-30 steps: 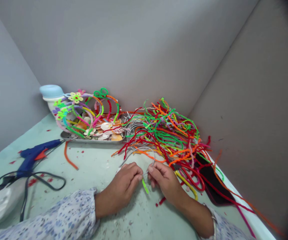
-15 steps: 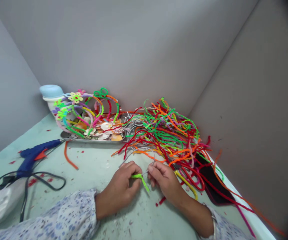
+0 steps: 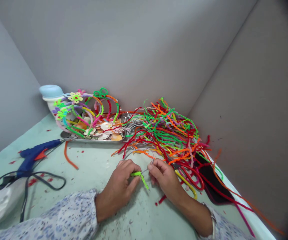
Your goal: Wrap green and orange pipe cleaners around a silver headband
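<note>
Your left hand point(image 3: 120, 186) and right hand point(image 3: 165, 178) rested on the pale green bench point(image 3: 94, 166), nearest you. The left hand pinched a short lime-green fuzzy pipe cleaner point(image 3: 140, 175) between thumb and fingers. The right hand gripped one end of a thin grey wire hoop point(image 3: 127, 154), where the pipe cleaner met it. The hoop arched just beyond your knuckles. Further left lay a blue glue gun point(image 3: 35, 155). Beyond lay a tangled multicoloured pile of pipe cleaners point(image 3: 168, 133) and a shallow metal tray of shells point(image 3: 91, 137), near the wall.
</note>
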